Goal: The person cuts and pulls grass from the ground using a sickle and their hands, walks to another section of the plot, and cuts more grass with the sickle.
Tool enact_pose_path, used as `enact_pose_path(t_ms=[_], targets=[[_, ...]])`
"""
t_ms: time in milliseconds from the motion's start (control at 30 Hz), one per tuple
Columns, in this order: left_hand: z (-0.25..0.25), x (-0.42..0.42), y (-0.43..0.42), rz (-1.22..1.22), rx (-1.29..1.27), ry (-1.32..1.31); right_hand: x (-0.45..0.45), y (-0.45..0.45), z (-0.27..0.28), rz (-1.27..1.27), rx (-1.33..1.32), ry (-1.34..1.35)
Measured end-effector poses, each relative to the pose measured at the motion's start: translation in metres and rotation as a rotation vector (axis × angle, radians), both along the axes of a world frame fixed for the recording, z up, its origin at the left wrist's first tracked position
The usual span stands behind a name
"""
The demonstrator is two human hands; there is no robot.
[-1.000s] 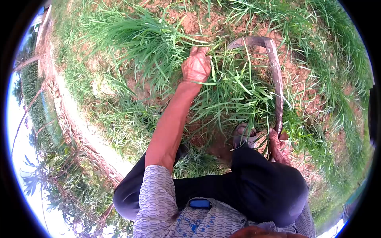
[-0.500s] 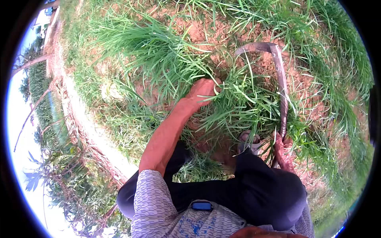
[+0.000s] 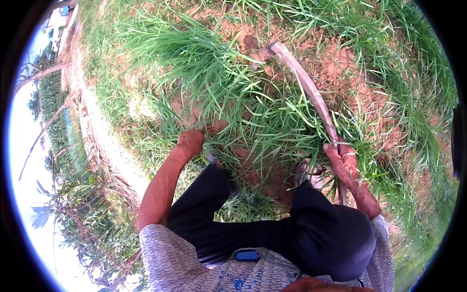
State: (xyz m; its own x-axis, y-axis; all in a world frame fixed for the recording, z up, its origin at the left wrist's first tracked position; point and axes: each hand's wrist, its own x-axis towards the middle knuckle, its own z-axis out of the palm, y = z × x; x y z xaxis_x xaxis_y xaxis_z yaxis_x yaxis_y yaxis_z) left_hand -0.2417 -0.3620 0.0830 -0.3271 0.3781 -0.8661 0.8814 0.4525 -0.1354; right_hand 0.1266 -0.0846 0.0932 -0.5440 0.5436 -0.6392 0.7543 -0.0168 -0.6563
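My right hand (image 3: 346,163) is wrapped round the wooden handle of a sickle (image 3: 311,90), which slants up and to the left. Its curved blade (image 3: 261,56) reaches the soil at the base of a thick green grass-like clump (image 3: 194,53), partly behind leaves. Lower on the left, my left hand (image 3: 191,140) is low over the ground beside my knee, with its fingers curled closed. Whatever it may hold is hidden among the grass. Long cut-looking blades (image 3: 272,129) lie loose between the two hands.
My bent knees (image 3: 335,238) and a shoe (image 3: 309,170) are close below the sickle handle. Reddish bare soil (image 3: 360,87) shows between the green rows. A pale dirt path (image 3: 104,146) and leafy shrubs (image 3: 92,219) lie along the left.
My left hand has moved down and left, away from the middle grass. My right hand has risen, and the sickle has tilted left, its blade now at the clump's base.
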Motion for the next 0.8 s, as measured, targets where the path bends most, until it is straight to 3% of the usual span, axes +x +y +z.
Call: enact_pose_path(t_ms=[67, 133, 200, 267, 300, 400, 500, 567, 667, 733, 767, 800], targets=[[0.007, 0.002, 0.011, 0.086, 0.148, 0.02, -0.002, -0.001, -0.005, 0.057, 0.073, -0.076], [0.014, 0.01, 0.026, 0.072, 0.436, -0.148, -0.012, -0.004, -0.006, -0.016, 0.175, -0.03], [-0.003, 0.025, 0.035, 0.352, 0.437, -0.246, -0.016, -0.006, -0.012, 0.001, 0.229, -0.045], [-0.038, 0.05, 0.025, -0.064, 0.706, -0.179, -0.016, -0.009, -0.011, 0.023, 0.276, -0.01], [-0.042, 0.071, 0.031, -0.067, 0.714, -0.169, -0.017, -0.009, -0.008, -0.01, 0.29, 0.032], [-0.045, 0.119, 0.033, -0.202, 0.532, -0.064, -0.012, -0.011, -0.011, -0.175, 0.173, 0.239], [-0.024, 0.102, 0.008, -0.432, 0.52, -0.184, -0.012, -0.004, 0.015, 0.036, 0.088, 0.034], [-0.018, 0.071, -0.023, -0.36, 0.173, -0.174, -0.015, -0.013, 0.009, 0.088, 0.089, 0.104], [0.053, 0.032, -0.039, -0.002, -0.357, -0.128, -0.031, -0.014, 0.0, 0.174, 0.082, 0.018], [0.087, 0.017, -0.084, 0.114, -0.078, -0.153, -0.035, -0.01, -0.02, 0.11, 0.313, 0.093], [0.098, 0.019, -0.094, 0.241, -0.091, -0.149, -0.035, -0.004, -0.034, 0.02, 0.348, 0.227], [0.106, 0.024, -0.103, 0.372, -0.102, -0.144, -0.033, 0.005, -0.046, -0.022, 0.351, 0.175]])
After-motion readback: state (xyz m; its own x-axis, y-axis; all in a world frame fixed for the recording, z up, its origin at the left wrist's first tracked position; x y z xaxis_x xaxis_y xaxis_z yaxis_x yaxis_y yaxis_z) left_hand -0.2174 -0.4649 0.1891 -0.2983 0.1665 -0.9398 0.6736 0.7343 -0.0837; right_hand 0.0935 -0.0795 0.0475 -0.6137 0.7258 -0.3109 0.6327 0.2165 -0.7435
